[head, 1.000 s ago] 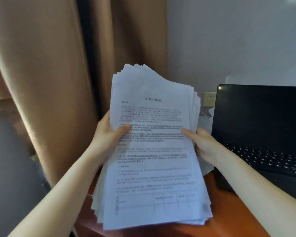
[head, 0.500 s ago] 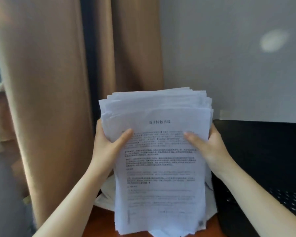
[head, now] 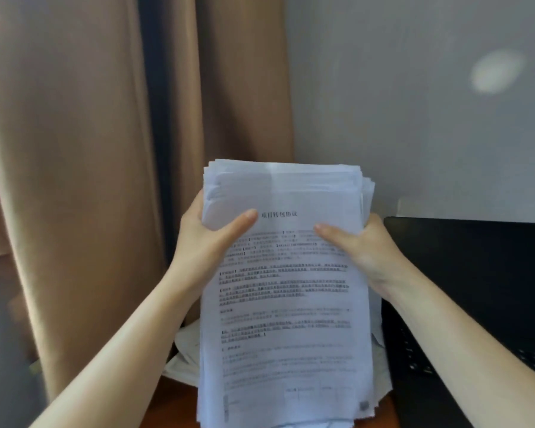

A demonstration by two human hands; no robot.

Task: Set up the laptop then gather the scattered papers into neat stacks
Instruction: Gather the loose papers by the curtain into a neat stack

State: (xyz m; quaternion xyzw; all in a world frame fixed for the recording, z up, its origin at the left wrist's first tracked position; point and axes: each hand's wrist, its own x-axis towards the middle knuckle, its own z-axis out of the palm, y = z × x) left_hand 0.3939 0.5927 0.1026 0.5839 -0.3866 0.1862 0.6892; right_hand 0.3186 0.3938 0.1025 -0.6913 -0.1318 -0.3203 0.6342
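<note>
Tan curtain (head: 74, 180), left hand (head: 204, 242) and right hand (head: 368, 251) gripping paper stack (head: 284, 304), laptop (head: 476, 273) beside

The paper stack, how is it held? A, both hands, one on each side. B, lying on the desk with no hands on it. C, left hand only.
A: the left hand and the right hand each grip one side of the paper stack, thumbs on the front sheet.

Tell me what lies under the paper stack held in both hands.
Under the paper stack, loose white sheets poke out at its lower left and right, on the reddish-brown desk. The stack covers the rest, so their number cannot be told.
</note>
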